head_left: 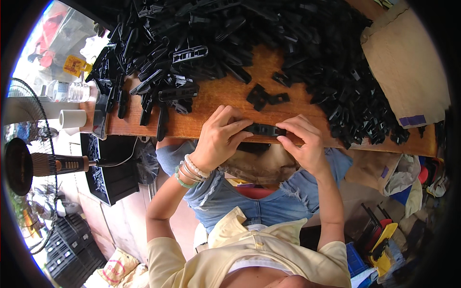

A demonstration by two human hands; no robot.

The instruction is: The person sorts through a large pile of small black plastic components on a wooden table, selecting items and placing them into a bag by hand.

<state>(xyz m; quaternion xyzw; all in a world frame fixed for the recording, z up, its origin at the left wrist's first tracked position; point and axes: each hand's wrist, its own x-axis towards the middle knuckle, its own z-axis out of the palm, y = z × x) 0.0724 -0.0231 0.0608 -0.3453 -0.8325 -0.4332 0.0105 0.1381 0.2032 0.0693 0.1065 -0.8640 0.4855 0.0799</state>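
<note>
Between both hands, just over the near edge of the wooden table (216,98), I hold a small elongated black plastic part (263,129). My left hand (222,137) pinches its left end between thumb and fingers. At its right end, my right hand (303,140) grips it the same way. Several loose flat black pieces (260,98) lie just beyond it. To the left, long black plastic parts (178,92) lie in a heap. A pile of smaller black parts (355,101) spreads at the right.
A brown paper sack (406,62) stands at the far right. On the left are a white roll (72,118), a clear bottle (78,92) and a fan (53,164). A black bin (120,180) sits below the table's left end, with stacked black crates (72,249) on the floor.
</note>
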